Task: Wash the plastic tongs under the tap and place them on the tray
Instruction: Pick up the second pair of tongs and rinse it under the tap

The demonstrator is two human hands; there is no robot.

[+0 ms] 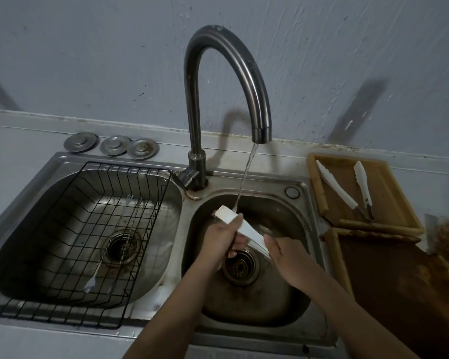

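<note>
Both hands, left hand (224, 235) and right hand (287, 257), clasp white tongs (244, 228) (tips hidden) under tap (261, 133).

tongs (240, 225): white plastic, closed, tilted, upper end under the water stream
grip: left hand (222, 238) wraps upper half; right hand (283, 257) touches lower end
tap (227, 81): running, spout above and beyond both hands
tray (360, 190): wooden, beyond the right hand to its right, two white tongs on it

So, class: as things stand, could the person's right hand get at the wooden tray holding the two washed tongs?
Probably yes. The right hand is over the right basin, the wooden tray lies just beside it on the counter, and nothing stands between them. However, that hand is busy holding the white tongs under the water.
</note>
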